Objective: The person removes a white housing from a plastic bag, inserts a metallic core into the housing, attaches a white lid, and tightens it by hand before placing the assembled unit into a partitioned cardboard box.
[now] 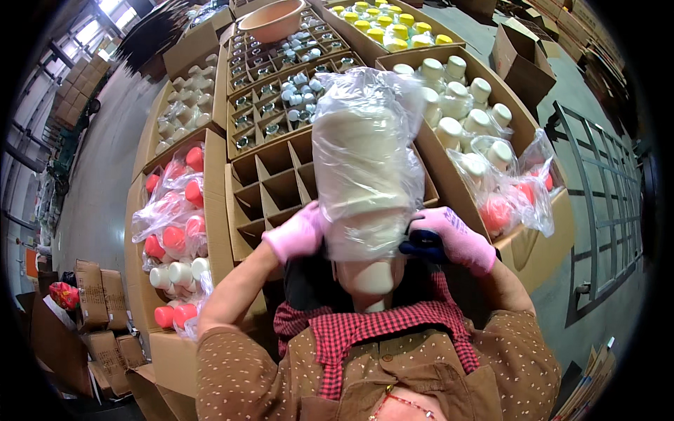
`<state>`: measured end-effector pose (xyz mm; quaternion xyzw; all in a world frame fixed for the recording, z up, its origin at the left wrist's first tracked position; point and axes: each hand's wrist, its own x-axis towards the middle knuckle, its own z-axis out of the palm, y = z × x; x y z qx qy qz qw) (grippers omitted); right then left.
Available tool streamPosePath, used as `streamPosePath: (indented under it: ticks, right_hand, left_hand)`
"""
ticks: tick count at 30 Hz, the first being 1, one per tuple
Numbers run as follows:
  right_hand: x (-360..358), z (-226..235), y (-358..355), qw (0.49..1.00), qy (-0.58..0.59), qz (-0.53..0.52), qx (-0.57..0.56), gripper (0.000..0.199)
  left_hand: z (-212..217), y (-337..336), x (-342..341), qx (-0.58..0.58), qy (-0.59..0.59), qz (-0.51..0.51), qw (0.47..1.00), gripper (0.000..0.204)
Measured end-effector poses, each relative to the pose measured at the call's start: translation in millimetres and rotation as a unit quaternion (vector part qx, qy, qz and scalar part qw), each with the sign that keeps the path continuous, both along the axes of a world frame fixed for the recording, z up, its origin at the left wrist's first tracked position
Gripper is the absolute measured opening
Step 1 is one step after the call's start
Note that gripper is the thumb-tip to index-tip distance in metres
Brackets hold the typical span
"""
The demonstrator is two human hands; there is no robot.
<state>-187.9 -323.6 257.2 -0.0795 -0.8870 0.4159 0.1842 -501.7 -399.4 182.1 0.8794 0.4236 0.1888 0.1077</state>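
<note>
1. I see both hands raised in front of the chest, gripping a tall stack of cream-coloured containers wrapped in a clear plastic bag [365,168]. The stack stands upright, its lower end close to the body, just above the red checked apron, and it blocks the middle of the view.

2. My left hand [296,235], in a pink glove, is closed against the left side of the bag, fingers curled round the plastic. I judge it grips the film as much as the stack inside.

3. My right hand [456,238], also pink-gloved, clamps the right side at about the same height, fingers wrapped toward the front. A dark blue patch shows just under it; I cannot tell what that is.

4. Held from two opposite sides, the loose sleeve probably stays steady and does not buckle.

5. Beyond the stack lies a cardboard box with empty divider cells [270,186], and farther off a like box filled with small glass jars [281,91].

6. At the left sits a box of bagged pink-capped bottles [175,217]; at the right, a box of white-capped bottles [463,98], some bagged. A pink basin [272,19] rests at the far end.
</note>
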Motion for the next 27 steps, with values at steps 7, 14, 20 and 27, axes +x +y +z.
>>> streamPosePath:
  ticks: [7,14,20,27]
  right_hand:
    - [18.3,-34.5,-68.8,0.990,0.048,0.134,-0.024,0.033]
    - [-12.8,62.0,-84.0,0.964,0.264,0.030,0.034,0.022]
    - [38.3,-45.9,-93.6,0.965,0.171,-0.161,-0.114,0.099]
    - [54.6,-11.2,-8.3,0.639,0.542,-0.268,-0.476,0.025]
  left_hand:
    - [108.4,-101.9,50.4,-0.231,-0.033,0.061,0.970,0.040]
    - [116.7,-68.6,108.7,-0.274,-0.370,0.044,0.887,0.059]
    - [117.5,-32.7,81.5,-0.070,-0.528,0.064,0.844,0.042]
    - [197.5,98.1,126.4,0.165,-0.328,0.071,0.927,0.044]
